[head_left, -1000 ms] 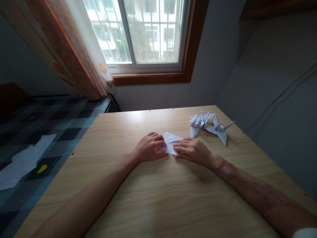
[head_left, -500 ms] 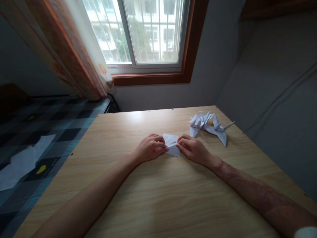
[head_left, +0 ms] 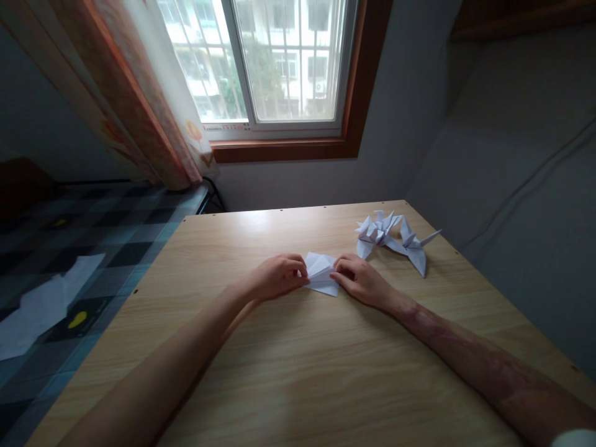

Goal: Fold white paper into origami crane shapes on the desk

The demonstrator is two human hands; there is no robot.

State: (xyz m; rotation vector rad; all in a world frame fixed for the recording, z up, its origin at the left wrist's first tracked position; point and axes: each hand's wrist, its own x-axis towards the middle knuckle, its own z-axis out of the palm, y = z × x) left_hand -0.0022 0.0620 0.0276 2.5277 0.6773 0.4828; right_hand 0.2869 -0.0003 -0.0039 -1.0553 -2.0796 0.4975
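Observation:
A small folded piece of white paper [head_left: 322, 275] lies at the middle of the light wooden table [head_left: 298, 372]. My left hand [head_left: 277, 277] pinches its left side with curled fingers. On the other side my right hand [head_left: 361, 280] grips the paper's right edge, fingers bent over it. Both hands hold the paper slightly raised off the table, with a flap standing up between them.
A few finished white paper cranes [head_left: 393, 238] lie at the table's far right. A bed with a checked cover [head_left: 93, 242] and a white sheet of paper [head_left: 40, 307] is on the left. A window [head_left: 270, 62] and curtain [head_left: 139, 93] are beyond; a grey wall is on the right.
My right hand went from lying flat over the paper to pinching its right edge. Both hands drew closer and lifted a flap of the paper.

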